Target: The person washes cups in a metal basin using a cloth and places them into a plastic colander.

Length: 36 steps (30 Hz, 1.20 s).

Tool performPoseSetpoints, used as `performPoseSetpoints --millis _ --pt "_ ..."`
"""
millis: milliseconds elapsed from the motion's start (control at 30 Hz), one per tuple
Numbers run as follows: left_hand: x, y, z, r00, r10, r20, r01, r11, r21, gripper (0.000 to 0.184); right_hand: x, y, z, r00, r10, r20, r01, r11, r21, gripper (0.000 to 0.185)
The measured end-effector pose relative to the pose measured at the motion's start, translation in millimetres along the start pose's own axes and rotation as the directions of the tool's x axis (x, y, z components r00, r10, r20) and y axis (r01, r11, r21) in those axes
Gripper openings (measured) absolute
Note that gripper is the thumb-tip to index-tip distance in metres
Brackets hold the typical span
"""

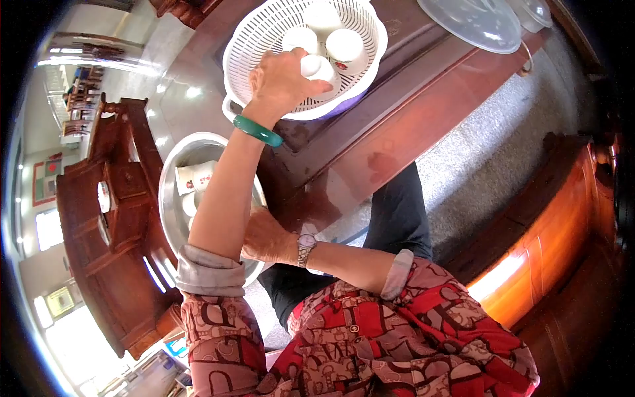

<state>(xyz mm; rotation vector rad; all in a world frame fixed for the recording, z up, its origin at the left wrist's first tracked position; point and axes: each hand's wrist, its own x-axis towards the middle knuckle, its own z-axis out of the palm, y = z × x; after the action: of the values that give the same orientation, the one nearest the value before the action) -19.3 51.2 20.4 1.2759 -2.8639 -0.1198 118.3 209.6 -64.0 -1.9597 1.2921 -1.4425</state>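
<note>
My left hand (281, 83), with a green bangle on its wrist, is closed around a white cup (319, 71) inside a white slotted plastic basket (241, 56). Beside that cup are several more white cups; one cup (347, 51) has a small red and green print. Below and to the left, my right hand (264, 237), wearing a wristwatch, is at the rim of a metal basin (170, 155). My left forearm hides its fingers, so its grip cannot be seen. In the basin lie white cups (193, 177) with red markings, partly covered by my forearm.
The basket stands on a dark wooden table (390, 132). Translucent plastic lids (476, 23) rest at the table's far right. A carved wooden seat (542, 245) is to the right, and wooden furniture (112, 245) stands to the left of the basin.
</note>
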Motion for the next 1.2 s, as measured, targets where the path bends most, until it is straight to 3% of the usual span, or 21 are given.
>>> performPoseSetpoints --millis 67,133,233,300,333,400,467,533,600,667,700,800,867,1000,1067,1133,1200 --pt "-1 -1 1 0.999 0.037 -0.009 -0.037 0.999 -0.036 0.055 0 -1 -3 0.998 -0.006 -0.057 0.008 0.999 0.038 0.008" --pt "-2 -6 0 0.997 0.068 -0.027 -0.07 0.996 -0.063 0.053 2 -2 -7 0.991 0.024 0.13 -0.021 0.999 -0.027 0.009" --pt "-5 -9 8 0.98 0.128 -0.155 -0.162 0.959 -0.232 0.05 0 2 0 1.0 -0.008 0.028 0.007 1.0 0.018 0.01" --pt "-5 -15 11 0.947 0.072 -0.314 -0.189 0.913 -0.361 0.054 -2 3 0 0.997 -0.008 0.079 0.009 1.0 -0.006 0.01" --pt "-7 -18 8 0.946 0.07 -0.318 -0.19 0.913 -0.362 0.054 -2 3 -1 0.992 -0.008 0.127 0.011 1.0 -0.027 0.011" --pt "-15 -24 2 0.969 -0.116 -0.217 -0.088 0.66 -0.746 0.051 -2 2 -1 0.993 0.006 0.118 -0.001 0.999 -0.042 0.011" --pt "-30 -21 -13 0.962 -0.148 -0.23 -0.104 0.581 -0.807 0.049 0 1 -3 0.994 0.019 0.109 -0.012 0.998 -0.058 0.011" --pt "-43 -30 -22 0.943 -0.29 -0.163 -0.113 0.181 -0.977 0.046 2 -1 -7 0.997 0.012 0.08 -0.005 0.996 -0.094 0.012" --pt "-60 -39 -32 0.932 -0.317 -0.174 -0.151 0.098 -0.984 0.049 5 -5 -14 0.993 0.041 0.109 -0.028 0.993 -0.118 0.012" --pt "-78 -50 -43 0.905 -0.41 -0.113 -0.201 -0.179 -0.963 0.054 8 -9 -18 0.988 0.064 0.141 -0.044 0.989 -0.141 0.012" --pt "-89 -59 -49 0.907 -0.418 -0.052 -0.171 -0.252 -0.953 0.057 10 -10 -18 0.983 0.098 0.156 -0.073 0.985 -0.155 0.014" --pt "-129 -86 -54 0.874 -0.48 -0.076 -0.288 -0.385 -0.877 0.048 14 -13 -23 0.97 0.124 0.209 -0.085 0.979 -0.185 0.022" --pt "-162 -98 -59 0.876 -0.472 -0.098 -0.298 -0.371 -0.88 0.042 13 -12 -21 0.981 0.121 0.15 -0.092 0.979 -0.182 0.022" --pt "-220 -123 -38 0.727 -0.66 -0.187 -0.257 -0.008 -0.967 0.036 14 -11 -16 0.988 0.113 0.107 -0.087 0.972 -0.22 0.022" --pt "-243 -132 -24 0.63 -0.746 -0.216 -0.097 0.2 -0.975 0.044 15 -14 -19 0.993 0.107 0.042 -0.095 0.969 -0.229 0.027" --pt "-263 -137 -11 0.674 -0.676 -0.3 -0.011 0.396 -0.918 0.046 17 -7 -15 0.995 0.043 -0.089 -0.058 0.984 -0.169 0.026" --pt "-279 -134 5 0.676 -0.621 -0.397 0.106 0.615 -0.781 0.049 26 -18 -30 0.953 0.295 -0.06 -0.294 0.955 0.038 0.024"
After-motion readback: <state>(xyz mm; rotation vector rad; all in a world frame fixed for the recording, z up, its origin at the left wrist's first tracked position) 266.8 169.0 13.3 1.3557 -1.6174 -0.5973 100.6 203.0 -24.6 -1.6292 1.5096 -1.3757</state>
